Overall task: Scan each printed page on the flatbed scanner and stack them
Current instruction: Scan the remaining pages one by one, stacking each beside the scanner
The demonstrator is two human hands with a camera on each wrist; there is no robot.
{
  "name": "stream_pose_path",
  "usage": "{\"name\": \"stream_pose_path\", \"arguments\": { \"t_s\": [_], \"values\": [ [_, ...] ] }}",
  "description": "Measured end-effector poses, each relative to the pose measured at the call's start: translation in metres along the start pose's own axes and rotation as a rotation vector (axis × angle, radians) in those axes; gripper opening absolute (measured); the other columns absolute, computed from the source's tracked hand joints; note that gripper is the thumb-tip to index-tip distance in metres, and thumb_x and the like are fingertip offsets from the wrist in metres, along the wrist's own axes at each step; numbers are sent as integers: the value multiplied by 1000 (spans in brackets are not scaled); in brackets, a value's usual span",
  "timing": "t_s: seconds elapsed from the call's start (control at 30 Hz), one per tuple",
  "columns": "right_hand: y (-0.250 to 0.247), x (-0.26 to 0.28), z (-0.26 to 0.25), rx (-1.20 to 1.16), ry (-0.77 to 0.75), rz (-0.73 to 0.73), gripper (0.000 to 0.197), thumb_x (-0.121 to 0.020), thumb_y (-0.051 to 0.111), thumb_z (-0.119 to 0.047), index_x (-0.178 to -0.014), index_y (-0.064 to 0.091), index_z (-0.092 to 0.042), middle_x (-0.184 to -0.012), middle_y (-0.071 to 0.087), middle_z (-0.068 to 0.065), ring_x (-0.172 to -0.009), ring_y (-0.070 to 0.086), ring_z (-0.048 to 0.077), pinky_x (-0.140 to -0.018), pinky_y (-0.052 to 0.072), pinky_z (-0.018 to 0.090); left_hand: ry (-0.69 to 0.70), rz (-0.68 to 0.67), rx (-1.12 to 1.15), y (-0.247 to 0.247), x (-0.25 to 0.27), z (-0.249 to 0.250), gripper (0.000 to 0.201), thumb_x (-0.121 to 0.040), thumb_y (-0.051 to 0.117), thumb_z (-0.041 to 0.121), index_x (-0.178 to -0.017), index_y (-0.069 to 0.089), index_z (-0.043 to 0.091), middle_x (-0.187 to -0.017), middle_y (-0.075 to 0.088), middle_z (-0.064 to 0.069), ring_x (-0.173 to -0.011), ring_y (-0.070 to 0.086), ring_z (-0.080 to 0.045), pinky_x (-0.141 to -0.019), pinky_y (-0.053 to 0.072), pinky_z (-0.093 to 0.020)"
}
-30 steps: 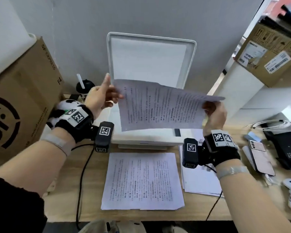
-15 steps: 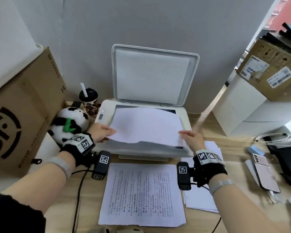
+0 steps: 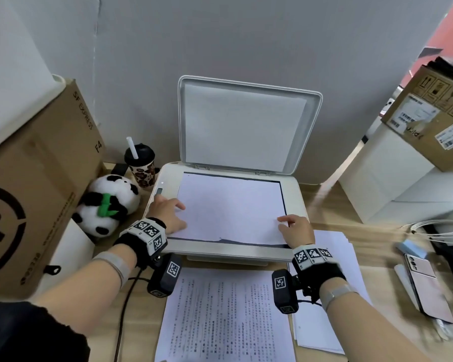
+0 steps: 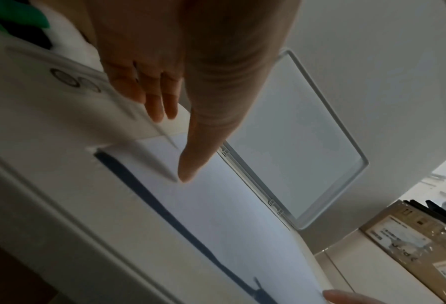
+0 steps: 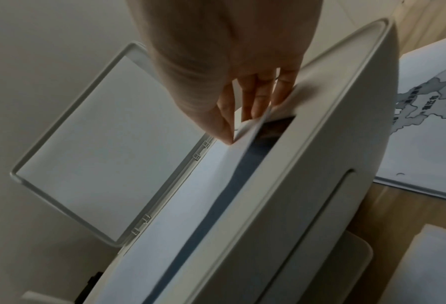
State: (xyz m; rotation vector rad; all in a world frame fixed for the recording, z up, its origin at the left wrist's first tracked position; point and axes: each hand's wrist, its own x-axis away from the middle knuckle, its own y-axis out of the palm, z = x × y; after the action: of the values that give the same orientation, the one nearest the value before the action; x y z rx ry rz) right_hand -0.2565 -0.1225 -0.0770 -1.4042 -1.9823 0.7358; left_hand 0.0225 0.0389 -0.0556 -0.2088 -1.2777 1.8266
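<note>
The white flatbed scanner (image 3: 297, 197) stands at the desk's middle with its lid (image 3: 246, 126) raised against the wall. A page (image 3: 230, 207) lies blank side up on the glass, with a dark strip of glass showing along its near edge. My left hand (image 3: 168, 212) pinches the page's left edge, thumb on top (image 4: 188, 172) and fingers beneath. My right hand (image 3: 296, 228) pinches the near right corner, which is lifted slightly (image 5: 253, 125). A printed page (image 3: 225, 317) lies face up on the desk in front of the scanner. A paper stack (image 3: 335, 246) sits to its right.
A large cardboard box (image 3: 32, 194), a plush panda (image 3: 110, 202) and a lidded cup with a straw (image 3: 140, 165) crowd the left. A phone (image 3: 426, 286), coiled cables (image 3: 439, 228) and a white block carrying another carton (image 3: 429, 113) are on the right.
The page was held up in the air with its print towards me, then turned and lowered. It now lies nearly flat on the glass, and both hands have come down with it.
</note>
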Motion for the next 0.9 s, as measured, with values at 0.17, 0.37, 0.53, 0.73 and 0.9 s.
{"name": "stream_pose_path", "arguments": {
  "t_s": [0.17,0.37,0.53,0.73,0.9],
  "values": [
    [2,-1,-1,94,-96,34,19,-82,62,-19,-98,72,-21,-111,65,0,-110,54,22,-93,42,28,135,-104,-146,2,-3,11,64,-73,75,34,-130,49,29,-148,23,1,-139,23,-18,-114,25,-38],
    [5,6,-3,298,-183,-3,37,-83,65,-37,-119,60,-28,-130,54,-10,-126,39,19,-108,29,37,153,-132,-205,0,-9,15,73,-74,75,38,-137,41,29,-152,24,1,-140,21,-20,-115,24,-38],
    [9,3,-3,311,-171,-15,46,-85,63,-39,-130,53,-29,-141,46,-11,-134,32,15,-112,25,37,145,-137,-245,-1,-13,20,75,-72,75,41,-138,39,30,-151,25,3,-140,22,-20,-112,28,-42],
    [15,8,-4,294,-162,-1,48,-87,61,-38,-133,51,-28,-143,44,-13,-137,29,12,-112,21,34,131,-139,-265,0,-12,19,75,-72,74,41,-138,38,30,-151,27,4,-139,23,-20,-111,29,-44],
    [17,9,-4,294,-150,-2,48,-90,58,-36,-136,47,-28,-147,40,-12,-140,24,13,-115,18,35,123,-164,-252,0,-9,18,79,-75,73,41,-142,33,30,-156,17,4,-143,16,-21,-113,25,-44]
  ]
}}
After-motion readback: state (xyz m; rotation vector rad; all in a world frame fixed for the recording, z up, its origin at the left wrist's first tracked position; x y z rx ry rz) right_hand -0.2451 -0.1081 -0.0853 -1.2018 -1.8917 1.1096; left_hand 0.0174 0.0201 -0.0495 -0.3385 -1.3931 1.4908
